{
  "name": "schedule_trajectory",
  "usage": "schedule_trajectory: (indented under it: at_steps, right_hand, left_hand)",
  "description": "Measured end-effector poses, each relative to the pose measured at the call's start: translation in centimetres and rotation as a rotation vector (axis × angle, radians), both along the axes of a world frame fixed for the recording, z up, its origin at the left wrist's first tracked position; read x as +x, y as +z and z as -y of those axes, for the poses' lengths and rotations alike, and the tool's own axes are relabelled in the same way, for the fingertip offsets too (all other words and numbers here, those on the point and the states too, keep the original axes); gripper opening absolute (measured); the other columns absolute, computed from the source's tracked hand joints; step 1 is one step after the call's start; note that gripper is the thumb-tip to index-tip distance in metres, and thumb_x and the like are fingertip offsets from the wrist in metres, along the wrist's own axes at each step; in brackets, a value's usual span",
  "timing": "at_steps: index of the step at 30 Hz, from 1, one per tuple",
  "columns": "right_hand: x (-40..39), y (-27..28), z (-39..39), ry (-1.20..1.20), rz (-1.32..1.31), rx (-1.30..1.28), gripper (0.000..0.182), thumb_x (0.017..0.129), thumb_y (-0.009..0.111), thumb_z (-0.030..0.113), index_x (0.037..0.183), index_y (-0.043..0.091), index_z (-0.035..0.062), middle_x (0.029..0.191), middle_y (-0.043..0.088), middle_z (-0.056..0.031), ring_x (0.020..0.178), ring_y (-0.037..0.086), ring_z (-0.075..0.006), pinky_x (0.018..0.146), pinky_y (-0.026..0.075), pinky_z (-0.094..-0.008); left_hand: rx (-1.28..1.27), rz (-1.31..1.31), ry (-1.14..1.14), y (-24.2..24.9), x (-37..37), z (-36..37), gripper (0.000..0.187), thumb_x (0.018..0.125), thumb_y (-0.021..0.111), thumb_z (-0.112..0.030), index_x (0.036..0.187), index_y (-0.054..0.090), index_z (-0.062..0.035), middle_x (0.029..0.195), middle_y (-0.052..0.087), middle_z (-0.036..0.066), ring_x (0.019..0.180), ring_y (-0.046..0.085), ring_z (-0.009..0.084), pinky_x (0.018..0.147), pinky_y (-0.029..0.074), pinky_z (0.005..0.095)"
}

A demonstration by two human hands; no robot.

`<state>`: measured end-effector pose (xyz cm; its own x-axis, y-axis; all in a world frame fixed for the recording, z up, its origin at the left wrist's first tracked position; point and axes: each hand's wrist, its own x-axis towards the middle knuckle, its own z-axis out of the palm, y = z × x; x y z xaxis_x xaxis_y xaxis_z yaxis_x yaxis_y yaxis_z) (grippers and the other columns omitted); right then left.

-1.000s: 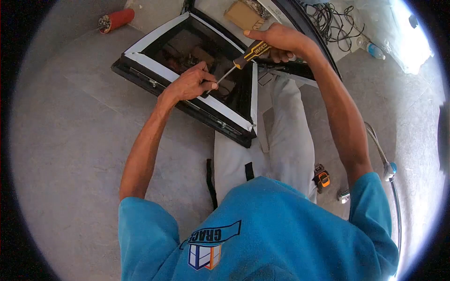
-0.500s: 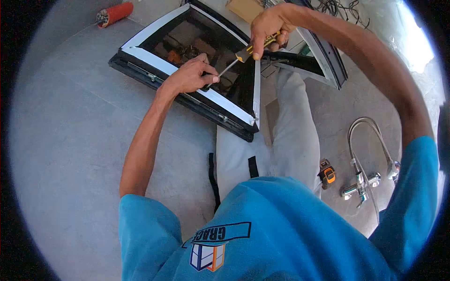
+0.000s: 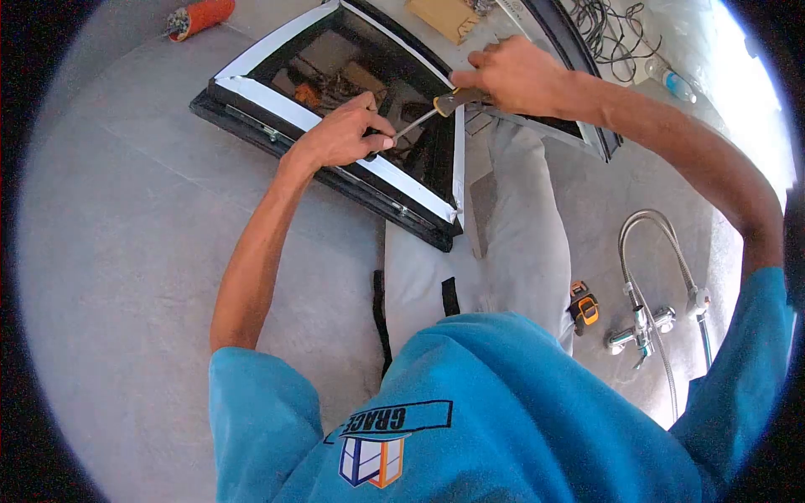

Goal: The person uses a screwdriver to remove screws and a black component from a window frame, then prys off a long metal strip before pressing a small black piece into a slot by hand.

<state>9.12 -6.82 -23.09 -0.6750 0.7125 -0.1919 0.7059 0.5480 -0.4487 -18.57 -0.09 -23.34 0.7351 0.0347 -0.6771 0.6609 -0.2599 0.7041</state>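
Observation:
My right hand [image 3: 528,80] grips the dark and yellow handle of a screwdriver [image 3: 417,124], its palm turned down over the handle. The metal shaft slants down and left to the fingertips of my left hand [image 3: 345,134]. Those fingers are pinched together over the white-faced edge of a black-framed glass window panel [image 3: 335,71]. A bit of something small and black shows beneath them, too covered to name. The screwdriver's tip is hidden at the fingers. The panel lies tilted, its near corner over my leg.
Another framed panel [image 3: 594,138] stands at the upper right, near coiled black cables [image 3: 616,38] and a plastic bottle [image 3: 677,85]. A tape measure [image 3: 584,308] and a shower mixer tap [image 3: 641,329] with hose are on the right. A red-orange cylinder [image 3: 201,18] lies upper left, cardboard [image 3: 443,17] at the top.
My right hand has rolled over on the screwdriver handle, and its forearm has dropped lower. The left hand keeps its place on the panel's edge. The view has shifted slightly.

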Motion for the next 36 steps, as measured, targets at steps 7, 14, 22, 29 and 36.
schedule_trajectory:
  at_steps: [7, 14, 22, 29, 36]
  right_hand:
    - [-0.5, -3.8, -7.0, -0.041, -0.125, -1.983, 0.026, 0.081, 0.064, 0.024, 0.104, 0.062, 0.0123, 0.074, 0.062, -0.0046, 0.058, 0.048, -0.0158, 0.054, 0.042, -0.0338]
    - [-0.9, 1.4, -3.5, 0.278, 0.083, -0.150, 0.047, 0.067, 0.068, 0.015, 0.112, 0.057, 0.0109, 0.071, 0.062, -0.0112, 0.059, 0.062, -0.0212, 0.058, 0.049, -0.0326]
    - [0.1, 2.9, -4.8, -0.548, -0.098, -1.313, 0.036, 0.070, 0.071, 0.030, 0.099, 0.065, 0.0091, 0.083, 0.063, -0.0151, 0.058, 0.059, -0.0151, 0.055, 0.051, -0.0310]
    - [0.6, -1.7, -6.1, 0.150, -0.096, -1.070, 0.015, 0.070, 0.068, 0.015, 0.082, 0.066, 0.0072, 0.060, 0.053, -0.0014, 0.056, 0.047, -0.0135, 0.048, 0.039, -0.0303]
    - [1.4, -1.0, -1.8, -0.064, -0.234, -0.747, 0.026, 0.074, 0.068, 0.024, 0.091, 0.060, 0.0066, 0.062, 0.056, -0.0034, 0.053, 0.057, -0.0146, 0.048, 0.048, -0.0287]
  left_hand:
    - [0.065, 0.037, 0.014, 0.1, -0.2, 0.1, 0.023, 0.080, 0.066, -0.028, 0.092, 0.070, -0.0088, 0.083, 0.048, 0.012, 0.082, 0.052, 0.0286, 0.076, 0.042, 0.0380]
    - [0.111, 0.095, 0.077, 1.3, 1.8, 0.7, 0.023, 0.082, 0.061, -0.025, 0.094, 0.069, -0.0061, 0.083, 0.052, 0.016, 0.085, 0.053, 0.0345, 0.076, 0.041, 0.0435]
    - [0.079, 0.163, 0.032, -0.6, 1.7, 0.6, 0.029, 0.081, 0.063, -0.033, 0.086, 0.067, -0.0051, 0.083, 0.051, 0.015, 0.082, 0.053, 0.0333, 0.073, 0.042, 0.0428]
    - [0.080, 0.156, -0.044, -0.7, 2.1, -0.6, 0.028, 0.081, 0.062, -0.031, 0.091, 0.069, -0.0062, 0.084, 0.055, 0.017, 0.084, 0.056, 0.0366, 0.075, 0.043, 0.0432]
    - [0.104, 0.200, 0.028, -1.0, 1.7, 0.7, 0.030, 0.080, 0.064, -0.033, 0.087, 0.068, -0.0039, 0.082, 0.052, 0.016, 0.080, 0.054, 0.0346, 0.071, 0.043, 0.0439]
